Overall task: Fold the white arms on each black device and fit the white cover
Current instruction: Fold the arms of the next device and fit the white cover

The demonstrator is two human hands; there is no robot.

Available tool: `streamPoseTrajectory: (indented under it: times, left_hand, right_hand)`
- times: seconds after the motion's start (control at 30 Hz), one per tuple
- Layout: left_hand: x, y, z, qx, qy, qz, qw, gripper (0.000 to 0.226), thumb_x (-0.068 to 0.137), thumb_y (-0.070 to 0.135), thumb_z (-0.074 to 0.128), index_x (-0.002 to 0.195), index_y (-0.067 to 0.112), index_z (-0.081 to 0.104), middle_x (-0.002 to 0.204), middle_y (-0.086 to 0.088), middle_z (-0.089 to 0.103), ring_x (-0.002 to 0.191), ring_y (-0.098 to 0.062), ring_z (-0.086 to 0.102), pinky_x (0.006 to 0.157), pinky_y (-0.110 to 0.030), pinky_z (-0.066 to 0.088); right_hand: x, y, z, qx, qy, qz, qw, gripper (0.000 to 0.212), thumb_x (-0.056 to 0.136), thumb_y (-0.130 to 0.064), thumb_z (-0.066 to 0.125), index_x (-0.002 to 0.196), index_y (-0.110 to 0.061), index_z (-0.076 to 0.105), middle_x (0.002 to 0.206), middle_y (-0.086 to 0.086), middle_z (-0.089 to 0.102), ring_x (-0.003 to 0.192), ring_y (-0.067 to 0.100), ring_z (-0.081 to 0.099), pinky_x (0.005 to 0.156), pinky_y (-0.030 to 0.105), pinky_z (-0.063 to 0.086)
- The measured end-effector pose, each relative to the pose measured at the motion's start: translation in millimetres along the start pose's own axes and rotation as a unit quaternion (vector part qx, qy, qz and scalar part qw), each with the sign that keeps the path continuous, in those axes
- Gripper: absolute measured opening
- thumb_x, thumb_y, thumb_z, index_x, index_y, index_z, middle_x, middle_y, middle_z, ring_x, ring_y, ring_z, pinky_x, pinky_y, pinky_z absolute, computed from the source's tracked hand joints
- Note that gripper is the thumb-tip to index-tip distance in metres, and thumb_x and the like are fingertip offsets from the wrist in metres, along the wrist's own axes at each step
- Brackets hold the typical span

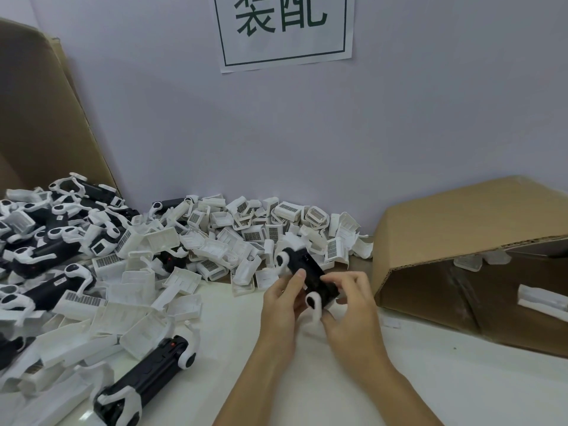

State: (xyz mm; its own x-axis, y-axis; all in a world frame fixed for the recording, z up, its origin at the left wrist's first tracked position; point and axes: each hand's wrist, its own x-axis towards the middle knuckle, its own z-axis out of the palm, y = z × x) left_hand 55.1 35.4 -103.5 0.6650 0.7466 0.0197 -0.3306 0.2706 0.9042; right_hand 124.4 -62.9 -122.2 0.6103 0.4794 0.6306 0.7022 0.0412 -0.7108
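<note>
White table (353,379) runs up to a pale wall, where a paper sign (285,29) with green characters hangs above the work. Both hands meet over the table a little right of centre, holding one black device (310,272) clear of the surface, tilted so its long body runs from upper left to lower right. The left hand (284,305) wraps the device from the left, thumb laid on its black face. The right hand (353,302) closes on the lower right end, fingers curled over the body. Each hand's grip is therefore closed round the device, not slack. One white arm (281,261) shows at the device's upper end and another white arm (315,304) curls out below, between the two hands; whether either is fully folded is hard to tell from this angle.

Behind the hands a heap of white covers (246,238) spreads along the foot of the wall. To the left lies a pile of more devices (52,241), black with white arms, mixed with covers. One further device (144,382) lies near the bottom left edge. A cardboard box (461,241) lies on its side at the right, opening towards the viewer, with a few white parts (541,298) inside. A cardboard sheet (37,112) leans in the left corner.
</note>
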Motion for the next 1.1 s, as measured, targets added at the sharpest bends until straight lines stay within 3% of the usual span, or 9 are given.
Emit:
streamPoseTrajectory:
  times: [0.17, 0.3, 0.4, 0.6, 0.73, 0.8, 0.9, 1.0, 1.1]
  left_hand:
    - [5, -3, -4, -0.008, 0.054, 0.012, 0.998, 0.028, 0.090, 0.030, 0.068, 0.098, 0.004, 0.072, 0.100, -0.020, 0.074, 0.099, -0.035, 0.070, 0.093, -0.046, 0.053]
    - [3, 1, -3, -0.054, 0.027, 0.009, 0.998, 0.040, 0.084, 0.033, 0.064, 0.107, 0.000, 0.070, 0.102, -0.020, 0.075, 0.093, -0.029, 0.073, 0.078, -0.032, 0.059]
    - [0, 0, 0, -0.057, -0.010, 0.006, 0.998, 0.039, 0.083, 0.029, 0.062, 0.108, -0.001, 0.069, 0.100, -0.019, 0.075, 0.089, -0.029, 0.074, 0.072, -0.031, 0.060]
    - [-3, -1, 2, -0.040, -0.029, 0.024, 0.998, 0.031, 0.083, 0.029, 0.062, 0.097, 0.003, 0.074, 0.098, -0.021, 0.073, 0.091, -0.032, 0.071, 0.084, -0.041, 0.055]
    - [-2, 0, 1, -0.046, -0.019, 0.014, 0.999, 0.033, 0.089, 0.026, 0.058, 0.105, 0.000, 0.071, 0.103, -0.022, 0.073, 0.093, -0.031, 0.072, 0.076, -0.036, 0.059]
    - [-2, 2, 1, -0.071, 0.009, -0.005, 0.997, 0.032, 0.099, 0.022, 0.049, 0.105, -0.003, 0.068, 0.099, -0.023, 0.073, 0.086, -0.030, 0.071, 0.075, -0.038, 0.059]
    - [-3, 9, -3, -0.232, 0.019, -0.071, 0.970, 0.037, 0.102, 0.026, 0.043, 0.103, -0.003, 0.066, 0.083, -0.019, 0.072, 0.066, -0.026, 0.070, 0.062, -0.034, 0.058]
    - [-4, 14, -8, -0.326, -0.014, -0.126, 0.937, 0.038, 0.096, 0.028, 0.046, 0.100, -0.003, 0.069, 0.073, -0.012, 0.066, 0.055, -0.021, 0.059, 0.051, -0.028, 0.052]
    - [-4, 12, -12, -0.327, -0.042, -0.137, 0.934, 0.051, 0.097, 0.029, 0.038, 0.083, -0.001, 0.076, 0.062, -0.007, 0.056, 0.042, -0.017, 0.046, 0.031, -0.019, 0.032]
  right_hand:
    - [-4, -7, 0, -0.021, -0.067, -0.036, 0.997, 0.053, 0.072, -0.008, 0.057, 0.119, -0.032, 0.054, 0.117, -0.012, 0.044, 0.113, 0.009, 0.051, 0.092, 0.013, 0.040]
    - [-5, -10, 2, 0.022, -0.080, 0.017, 0.996, 0.059, 0.081, -0.050, 0.061, 0.134, -0.042, 0.038, 0.126, -0.026, 0.043, 0.121, -0.001, 0.047, 0.092, 0.005, 0.035]
    - [-5, -10, 4, 0.000, -0.081, 0.051, 0.995, 0.066, 0.073, -0.064, 0.063, 0.132, -0.052, 0.034, 0.122, -0.046, 0.039, 0.120, -0.017, 0.040, 0.089, -0.001, 0.033]
    - [-3, -10, 4, -0.016, -0.055, 0.044, 0.997, 0.059, 0.076, -0.050, 0.074, 0.130, -0.040, 0.052, 0.116, -0.025, 0.060, 0.112, -0.003, 0.056, 0.092, 0.024, 0.049]
    - [-4, -9, 3, 0.011, -0.047, 0.036, 0.998, 0.070, 0.080, -0.041, 0.076, 0.142, -0.032, 0.045, 0.130, -0.025, 0.051, 0.126, -0.004, 0.047, 0.100, 0.009, 0.037]
    - [-4, -9, 1, 0.044, -0.013, 0.017, 0.999, 0.069, 0.083, -0.036, 0.070, 0.145, -0.025, 0.042, 0.136, -0.018, 0.048, 0.133, 0.005, 0.044, 0.102, 0.012, 0.037]
    - [-4, -8, -4, 0.087, 0.072, 0.003, 0.994, 0.057, 0.088, -0.035, 0.058, 0.142, -0.021, 0.045, 0.134, -0.015, 0.051, 0.132, 0.012, 0.047, 0.099, 0.027, 0.045]
    - [-2, -8, -6, 0.110, 0.098, 0.036, 0.988, 0.047, 0.087, -0.031, 0.054, 0.134, -0.033, 0.048, 0.125, -0.021, 0.053, 0.125, 0.006, 0.049, 0.093, 0.024, 0.045]
    - [-1, -8, -5, 0.117, 0.097, 0.060, 0.987, 0.045, 0.085, -0.025, 0.053, 0.128, -0.038, 0.050, 0.119, -0.019, 0.055, 0.119, 0.004, 0.051, 0.087, 0.016, 0.042]
